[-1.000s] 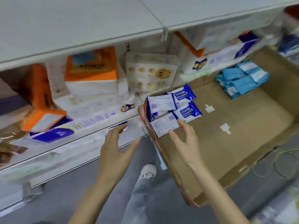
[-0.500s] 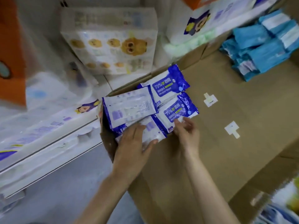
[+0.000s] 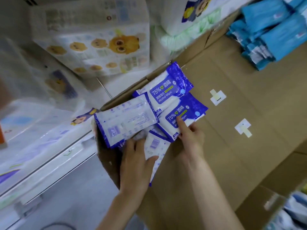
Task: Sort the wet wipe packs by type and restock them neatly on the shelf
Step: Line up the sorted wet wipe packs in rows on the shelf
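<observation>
Several blue-and-white alcohol wipe packs [image 3: 167,93] lie in a loose pile at the left corner of a flat cardboard box [image 3: 232,130]. My left hand [image 3: 136,165] grips a white-backed pack [image 3: 153,146] at the pile's near edge, thumb on top. My right hand [image 3: 191,136] pinches the lower right pack [image 3: 182,113], index finger lying across its blue label. One pack [image 3: 126,122] lies face down on the pile. A heap of light blue wipe packs [image 3: 272,35] lies at the box's far right.
The white shelf [image 3: 54,153] runs along the left, holding large tissue bundles [image 3: 93,40] in clear wrap with cartoon prints. Green-tinted tissue rolls [image 3: 179,35] stand behind the box. Two white tape tabs [image 3: 217,97] stick to the cardboard. Grey floor lies below the shelf.
Both hands have gone from hovering over the pile to taking hold of packs. The view has moved closer to the pile.
</observation>
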